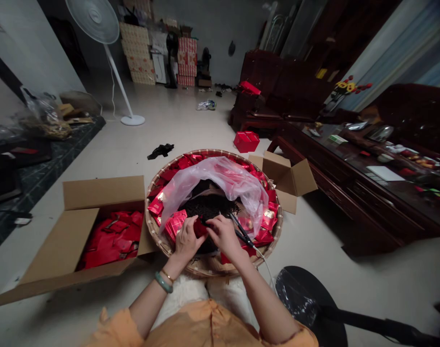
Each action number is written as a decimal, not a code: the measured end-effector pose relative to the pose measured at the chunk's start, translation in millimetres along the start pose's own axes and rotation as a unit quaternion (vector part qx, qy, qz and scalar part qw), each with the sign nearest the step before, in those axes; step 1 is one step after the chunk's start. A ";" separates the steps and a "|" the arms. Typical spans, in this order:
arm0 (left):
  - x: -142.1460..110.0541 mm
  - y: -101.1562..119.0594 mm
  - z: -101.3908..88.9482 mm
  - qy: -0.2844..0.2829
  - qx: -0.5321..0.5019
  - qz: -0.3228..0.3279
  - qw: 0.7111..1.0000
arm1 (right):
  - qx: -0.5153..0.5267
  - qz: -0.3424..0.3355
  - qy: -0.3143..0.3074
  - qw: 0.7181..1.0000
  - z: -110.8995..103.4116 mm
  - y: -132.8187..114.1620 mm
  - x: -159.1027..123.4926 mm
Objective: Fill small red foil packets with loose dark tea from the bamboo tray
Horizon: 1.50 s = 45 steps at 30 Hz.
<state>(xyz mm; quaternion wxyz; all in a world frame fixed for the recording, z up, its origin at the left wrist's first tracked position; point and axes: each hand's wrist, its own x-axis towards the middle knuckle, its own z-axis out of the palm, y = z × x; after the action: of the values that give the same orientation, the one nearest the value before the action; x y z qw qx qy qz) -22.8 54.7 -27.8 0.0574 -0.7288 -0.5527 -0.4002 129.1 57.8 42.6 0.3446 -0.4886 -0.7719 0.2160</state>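
My left hand (185, 239) and my right hand (224, 236) meet over a round woven bamboo tray (154, 226), both pinching a small red foil packet (200, 228). Beneath them, loose dark tea leaves (205, 207) fill a translucent plastic bag (220, 183) lying in the tray. Many red foil packets (174, 224) ring the bag. A black corded hand sealer (242, 230) lies against my right hand, its white cord (266, 267) trailing down to the right.
To the left, an open cardboard box (71, 241) holds red packets. A second open carton (286, 178) stands behind the tray's right side. A red box (246, 141) sits on the floor beyond. Further off are a white fan (113, 82), a dark wooden sofa (270, 91) and a cluttered low table (364, 164).
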 end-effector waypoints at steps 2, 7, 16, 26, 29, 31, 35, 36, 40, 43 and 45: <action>0.1 0.6 -0.6 -0.003 -0.001 0.000 1.000 | 0.030 0.009 0.003 1.000 -0.7 2.6 1.0; -0.4 1.5 -2.7 -0.006 -0.002 -0.006 1.000 | 0.119 0.031 0.054 0.991 -4.5 3.5 6.4; -3.3 -1.9 0.3 -0.005 -0.014 -0.004 1.000 | 0.015 -0.023 0.042 0.999 -6.9 -12.5 3.5; -0.7 -4.9 -0.5 -0.120 -0.143 -0.087 0.979 | -0.165 0.041 -0.133 0.976 5.7 4.2 14.1; 3.2 -13.0 -5.3 -0.214 -0.221 -0.142 0.941 | -0.073 0.040 -0.132 0.988 -5.0 11.2 18.3; 6.5 -15.3 -9.2 -0.279 -0.272 -0.180 0.903 | -0.024 0.031 -0.137 0.990 -15.2 11.0 20.1; 13.3 -8.7 -16.3 -0.321 -0.325 -0.212 0.864 | -0.022 0.026 -0.101 0.994 -34.6 4.5 22.7; 14.4 -5.8 -17.5 -0.317 -0.331 -0.217 0.862 | -0.034 0.028 -0.096 0.994 -38.2 2.9 23.2; 15.2 3.2 -19.4 -0.313 -0.366 -0.241 0.842 | -0.045 0.052 -0.160 0.985 -44.4 0.3 23.6; 14.0 5.8 -18.9 -0.309 -0.400 -0.241 0.829 | -0.014 0.066 -0.202 0.977 -41.6 2.4 22.3; 12.5 5.4 -17.7 -0.320 -0.420 -0.249 0.812 | 0.015 0.068 -0.218 0.974 -38.5 4.9 21.1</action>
<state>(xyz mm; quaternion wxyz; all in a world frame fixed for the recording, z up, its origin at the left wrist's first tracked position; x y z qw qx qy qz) -26.6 52.8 -5.9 -0.5364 -0.6059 -0.4806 -0.3380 154.7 78.9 71.9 0.1601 -0.4761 -0.7900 0.3516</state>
